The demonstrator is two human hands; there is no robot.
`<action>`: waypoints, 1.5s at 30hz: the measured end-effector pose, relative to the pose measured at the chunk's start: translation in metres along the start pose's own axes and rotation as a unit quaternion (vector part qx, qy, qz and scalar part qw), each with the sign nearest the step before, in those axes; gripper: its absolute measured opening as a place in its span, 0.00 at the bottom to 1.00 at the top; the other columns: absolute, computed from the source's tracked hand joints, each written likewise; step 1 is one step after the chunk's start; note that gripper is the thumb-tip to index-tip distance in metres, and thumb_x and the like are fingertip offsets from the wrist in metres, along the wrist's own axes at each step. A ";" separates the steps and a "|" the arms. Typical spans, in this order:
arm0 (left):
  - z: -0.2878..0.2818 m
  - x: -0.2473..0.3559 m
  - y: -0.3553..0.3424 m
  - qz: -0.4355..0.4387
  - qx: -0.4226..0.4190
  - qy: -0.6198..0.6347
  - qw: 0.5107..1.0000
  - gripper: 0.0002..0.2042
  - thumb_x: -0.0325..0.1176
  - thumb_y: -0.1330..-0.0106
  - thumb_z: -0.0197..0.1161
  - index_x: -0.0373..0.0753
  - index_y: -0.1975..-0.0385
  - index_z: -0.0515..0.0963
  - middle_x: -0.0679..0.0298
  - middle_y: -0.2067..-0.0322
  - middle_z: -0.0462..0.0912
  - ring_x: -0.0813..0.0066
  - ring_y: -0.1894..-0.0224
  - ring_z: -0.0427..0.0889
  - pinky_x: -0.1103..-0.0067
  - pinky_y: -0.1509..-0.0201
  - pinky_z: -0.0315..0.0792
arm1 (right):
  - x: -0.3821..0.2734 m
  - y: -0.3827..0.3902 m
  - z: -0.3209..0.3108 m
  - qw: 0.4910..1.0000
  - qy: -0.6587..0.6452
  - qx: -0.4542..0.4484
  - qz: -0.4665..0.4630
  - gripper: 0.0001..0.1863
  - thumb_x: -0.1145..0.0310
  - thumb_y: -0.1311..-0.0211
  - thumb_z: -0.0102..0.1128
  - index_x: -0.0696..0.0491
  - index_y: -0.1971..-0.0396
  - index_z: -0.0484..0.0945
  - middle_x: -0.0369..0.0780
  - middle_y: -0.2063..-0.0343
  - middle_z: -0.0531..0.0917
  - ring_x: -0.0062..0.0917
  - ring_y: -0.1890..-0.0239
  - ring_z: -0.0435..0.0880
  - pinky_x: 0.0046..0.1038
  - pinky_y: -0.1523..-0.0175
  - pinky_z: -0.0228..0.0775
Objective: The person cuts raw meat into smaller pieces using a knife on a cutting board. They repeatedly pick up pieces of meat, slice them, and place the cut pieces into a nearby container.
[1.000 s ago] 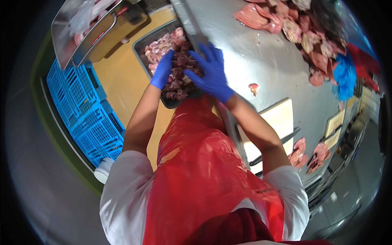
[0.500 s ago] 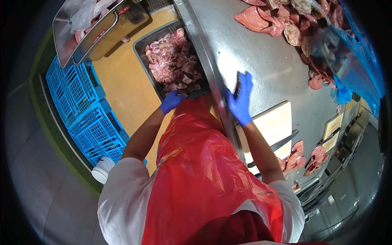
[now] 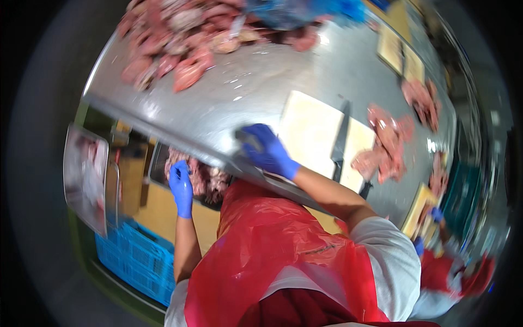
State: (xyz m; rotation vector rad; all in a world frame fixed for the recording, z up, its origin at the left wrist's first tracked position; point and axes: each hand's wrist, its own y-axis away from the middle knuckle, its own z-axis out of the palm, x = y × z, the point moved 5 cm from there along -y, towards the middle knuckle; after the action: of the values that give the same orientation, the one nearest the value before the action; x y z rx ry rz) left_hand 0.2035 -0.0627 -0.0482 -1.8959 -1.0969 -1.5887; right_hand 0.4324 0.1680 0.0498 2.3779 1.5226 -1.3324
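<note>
My left hand (image 3: 182, 188), in a blue glove, hangs over a dark tub (image 3: 154, 170) of pink meat pieces (image 3: 202, 177) below the steel table's edge. Its fingers are curled in; whatever may be in them is hidden. At the table's near edge, my right hand (image 3: 266, 151), gloved in blue too, is stretched out low over the metal, somewhat blurred, with nothing visible in it. Just to its right lies a cream cutting board (image 3: 306, 128), with a dark-handled knife (image 3: 341, 139) across it. Pink meat (image 3: 388, 147) rests at the board's right side.
A large heap of meat (image 3: 180, 32) covers the table's far left, beside blue plastic (image 3: 305, 12). Lower left are a steel bin (image 3: 87, 177) and blue crates (image 3: 136, 256). Another person's gloved hand (image 3: 436, 214) is at a board (image 3: 419, 210) on the right.
The view has swung to the right, bringing the cutting board and knife toward the middle. My right hand's spread fingers have drawn closer together; my left stays by the tub, fingers curled.
</note>
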 end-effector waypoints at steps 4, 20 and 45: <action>0.153 0.069 0.028 0.048 -0.259 -0.031 0.964 0.08 0.31 0.29 0.59 0.35 0.56 0.79 0.71 0.69 0.78 0.85 0.68 0.72 0.85 0.65 0.68 | 0.054 0.164 -0.167 0.914 0.257 0.074 0.305 0.30 0.58 0.44 0.66 0.58 0.44 0.71 0.51 0.62 0.76 0.49 0.58 0.76 0.45 0.55 0.70; 0.531 0.114 0.318 0.335 -0.721 -0.076 0.601 0.15 0.39 0.45 0.65 0.40 0.59 0.83 0.54 0.66 0.83 0.55 0.61 0.82 0.65 0.54 0.75 | 0.016 0.354 -0.315 0.866 -0.009 0.190 0.462 0.19 0.67 0.51 0.68 0.58 0.60 0.75 0.46 0.69 0.83 0.36 0.70 0.83 0.36 0.61 0.75; -0.019 0.251 0.336 0.306 -0.286 0.390 0.820 0.07 0.20 0.42 0.68 0.37 0.67 0.78 0.59 0.67 0.81 0.68 0.68 0.80 0.73 0.61 0.75 | -0.142 0.262 -0.125 0.691 -0.631 -0.148 0.320 0.17 0.61 0.37 0.62 0.55 0.57 0.68 0.40 0.75 0.75 0.26 0.81 0.78 0.28 0.75 0.75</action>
State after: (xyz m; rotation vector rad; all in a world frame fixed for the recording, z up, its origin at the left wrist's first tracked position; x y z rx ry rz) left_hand 0.4649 -0.2024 0.2490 -1.3743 0.3519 -2.0689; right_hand 0.6862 -0.0197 0.1172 0.9681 0.3539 -1.6482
